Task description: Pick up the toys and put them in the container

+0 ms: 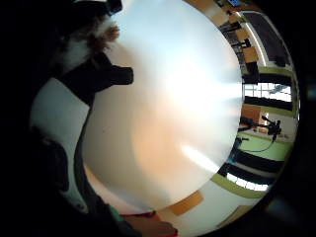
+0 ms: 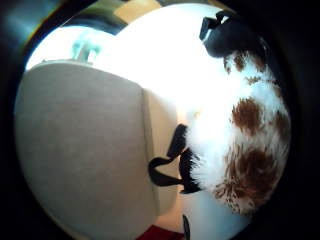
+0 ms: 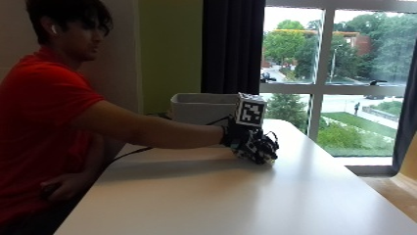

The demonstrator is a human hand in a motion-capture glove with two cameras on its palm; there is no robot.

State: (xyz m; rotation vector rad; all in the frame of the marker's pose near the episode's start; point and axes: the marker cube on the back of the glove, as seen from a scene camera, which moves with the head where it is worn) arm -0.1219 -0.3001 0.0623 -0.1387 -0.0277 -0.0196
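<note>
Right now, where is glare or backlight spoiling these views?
Outside view: bright window backlights the scene, leaving the gloved right hand dark. Thumb side palm view: the table is blown out white behind the spotted plush toy. Little finger side view: broad sheen across the table.

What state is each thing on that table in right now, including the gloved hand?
Gloved right hand: low on the table, fingers curled round the plush toy.
Plush toy: white with brown spots, gripped, not yet in the container.
Container: upright on the table behind the hand, open on top; contents hidden.
Table: white, bearing hand, toy and container.
</note>
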